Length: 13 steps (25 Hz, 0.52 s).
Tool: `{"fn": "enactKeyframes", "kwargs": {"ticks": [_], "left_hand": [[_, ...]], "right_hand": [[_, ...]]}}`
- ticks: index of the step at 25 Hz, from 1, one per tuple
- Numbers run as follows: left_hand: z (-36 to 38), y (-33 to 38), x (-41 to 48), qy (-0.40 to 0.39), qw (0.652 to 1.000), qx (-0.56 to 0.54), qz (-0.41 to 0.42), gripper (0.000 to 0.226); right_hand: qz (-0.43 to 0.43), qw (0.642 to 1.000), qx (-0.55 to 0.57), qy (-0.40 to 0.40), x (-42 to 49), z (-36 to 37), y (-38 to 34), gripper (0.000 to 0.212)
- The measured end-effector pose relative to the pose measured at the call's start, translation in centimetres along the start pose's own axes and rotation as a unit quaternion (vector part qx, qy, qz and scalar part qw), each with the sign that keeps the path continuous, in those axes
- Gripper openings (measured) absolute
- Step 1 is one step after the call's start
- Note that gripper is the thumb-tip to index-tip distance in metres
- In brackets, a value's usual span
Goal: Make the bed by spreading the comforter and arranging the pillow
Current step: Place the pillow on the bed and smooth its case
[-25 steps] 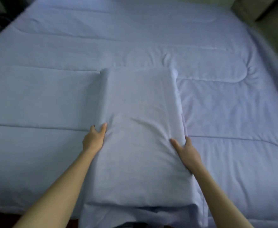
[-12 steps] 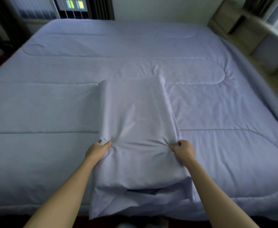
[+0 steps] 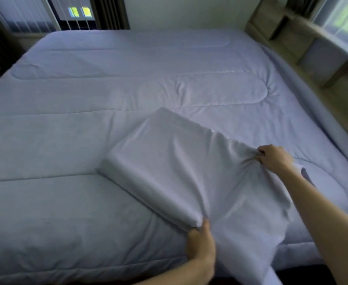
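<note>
My left hand [image 3: 201, 245] grips the near long edge of the flat, pale lavender fabric-cased pillow [image 3: 169, 165], thumb on top. My right hand [image 3: 275, 157] pinches a bunch of its case at the far edge. The pillow lies slantwise on the spread, quilted pale lavender comforter [image 3: 86, 99], near the bed's front edge, its loose case end hanging over.
</note>
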<state>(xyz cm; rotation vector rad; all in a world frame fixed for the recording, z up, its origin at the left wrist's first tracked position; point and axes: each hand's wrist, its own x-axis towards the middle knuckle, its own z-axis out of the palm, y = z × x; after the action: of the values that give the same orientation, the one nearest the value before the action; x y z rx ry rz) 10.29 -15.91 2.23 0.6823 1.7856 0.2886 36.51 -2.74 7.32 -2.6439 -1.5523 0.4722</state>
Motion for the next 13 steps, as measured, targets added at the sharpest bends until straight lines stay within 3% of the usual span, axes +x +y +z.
{"fn": "enactKeyframes", "kwargs": {"ticks": [6,7,9,11,12,13], "left_hand": [[9.8,1.3,-0.5,-0.223,0.974,0.028,-0.023,0.047],[9.5,1.6,-0.1,-0.271,0.961,0.047,-0.034,0.043],[7.3,3.4,1.1,-0.394,0.901,0.174,-0.048,0.030],[4.0,6.3,4.0,-0.452,0.843,0.287,-0.048,0.040],[1.3,8.7,6.0,-0.458,0.841,0.287,-0.032,0.043],[-0.6,11.1,8.1,-0.442,0.863,0.245,-0.022,0.041]], "right_hand": [[0.071,0.991,0.108,-0.016,-1.6,3.3,8.7,0.049],[0.111,0.984,0.136,0.005,-3.0,4.3,9.3,0.055],[0.195,0.953,0.228,0.040,-5.1,6.2,10.3,0.064],[0.267,0.912,0.308,0.046,-6.2,7.4,10.5,0.071],[0.288,0.897,0.332,0.045,-6.5,7.7,10.4,0.074],[0.302,0.886,0.348,0.049,-6.5,7.8,10.3,0.076]]}}
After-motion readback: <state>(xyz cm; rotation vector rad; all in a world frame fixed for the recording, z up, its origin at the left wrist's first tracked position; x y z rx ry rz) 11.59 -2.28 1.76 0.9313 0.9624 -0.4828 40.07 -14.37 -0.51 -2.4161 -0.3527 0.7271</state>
